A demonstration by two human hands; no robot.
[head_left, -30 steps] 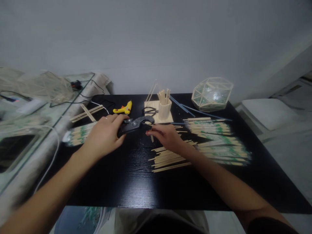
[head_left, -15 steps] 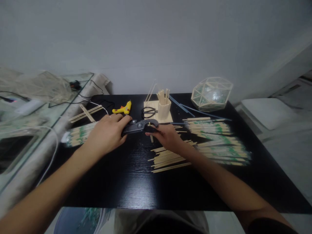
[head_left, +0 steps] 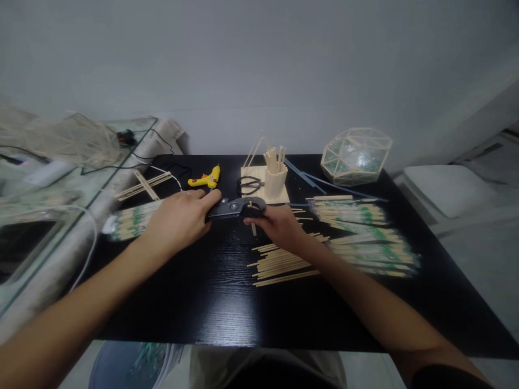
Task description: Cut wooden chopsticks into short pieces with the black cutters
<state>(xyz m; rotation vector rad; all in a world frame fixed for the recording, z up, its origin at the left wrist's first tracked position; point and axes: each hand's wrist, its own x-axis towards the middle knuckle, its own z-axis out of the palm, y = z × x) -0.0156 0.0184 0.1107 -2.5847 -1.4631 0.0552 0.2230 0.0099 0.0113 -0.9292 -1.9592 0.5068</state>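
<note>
My left hand is wrapped around the handles of a dark metal cutter, whose curved jaws point to the right. A pale wooden chopstick stands roughly upright in the jaw opening. Its lower end shows below the cutter. With thumb and finger closed at the jaws, my right hand pinches the chopstick; its other fingers are partly hidden. Just beyond the cutter lie black-handled scissors on a pale wooden base, beside a stick-walled cup filled with sticks.
Loose chopsticks and wrapped chopstick packs lie on the right of the black table. A yellow glue gun sits behind my left hand. A geometric stick frame stands back right. Below the front edge is a bin.
The view has shifted slightly. Both hands keep nearly the same hold, with the cutter and chopstick still together between them.
</note>
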